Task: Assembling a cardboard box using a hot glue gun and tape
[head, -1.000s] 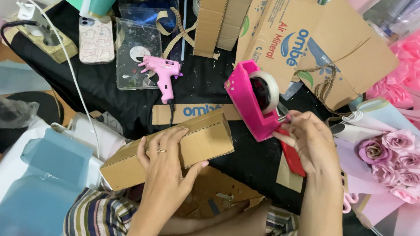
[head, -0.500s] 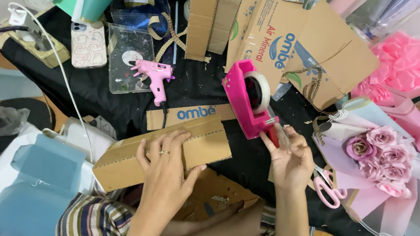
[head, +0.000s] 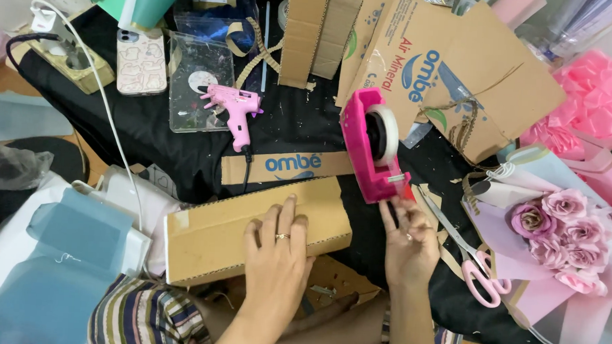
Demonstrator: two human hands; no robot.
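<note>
A long brown cardboard box (head: 214,233) lies across the near edge of the black cloth. My left hand (head: 278,257) rests flat on its top, fingers spread, a ring on one finger. A pink tape dispenser (head: 372,147) with a roll of clear tape stands just right of the box. My right hand (head: 407,238) is below the dispenser's front end, its fingertips pinched at the tape end by the cutter.
A pink glue gun (head: 236,107) lies behind the box, beside a cardboard strip (head: 285,165). Pink-handled scissors (head: 470,262) lie right of my right hand. A bouquet of pink roses (head: 558,228), flattened cartons (head: 455,68), a phone (head: 140,61) and a power strip (head: 66,62) surround the cloth.
My right hand let go of the dispenser's handle and moved to its front end. The dispenser now stands on the cloth. My left hand has flattened on the box.
</note>
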